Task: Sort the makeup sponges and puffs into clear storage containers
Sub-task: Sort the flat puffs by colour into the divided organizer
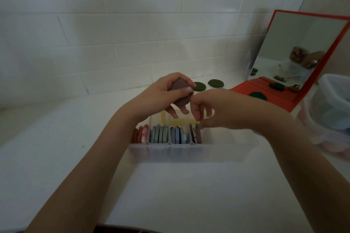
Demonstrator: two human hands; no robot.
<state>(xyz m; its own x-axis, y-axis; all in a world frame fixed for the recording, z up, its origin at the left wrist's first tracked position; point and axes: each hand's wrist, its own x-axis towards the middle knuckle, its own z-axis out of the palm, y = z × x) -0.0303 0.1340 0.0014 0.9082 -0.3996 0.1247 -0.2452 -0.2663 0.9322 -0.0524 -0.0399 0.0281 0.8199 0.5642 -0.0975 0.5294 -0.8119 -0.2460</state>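
Flanking the divided container (191, 152): green puffs (199, 86), red mirror (295, 58).

Left grip (166, 93) curled, right (206, 108) loosely bent

No readable text, label, brand, number or sign shows on anything in view.

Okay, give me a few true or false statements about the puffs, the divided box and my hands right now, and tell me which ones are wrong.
1. The left hand holds a brown puff. True.
2. The green puffs lie inside the clear divided box. False: they lie on the counter behind it.
3. Blue puffs stand on edge in the box. True.
4. The right hand is at the red mirror case. False: it is above the box.
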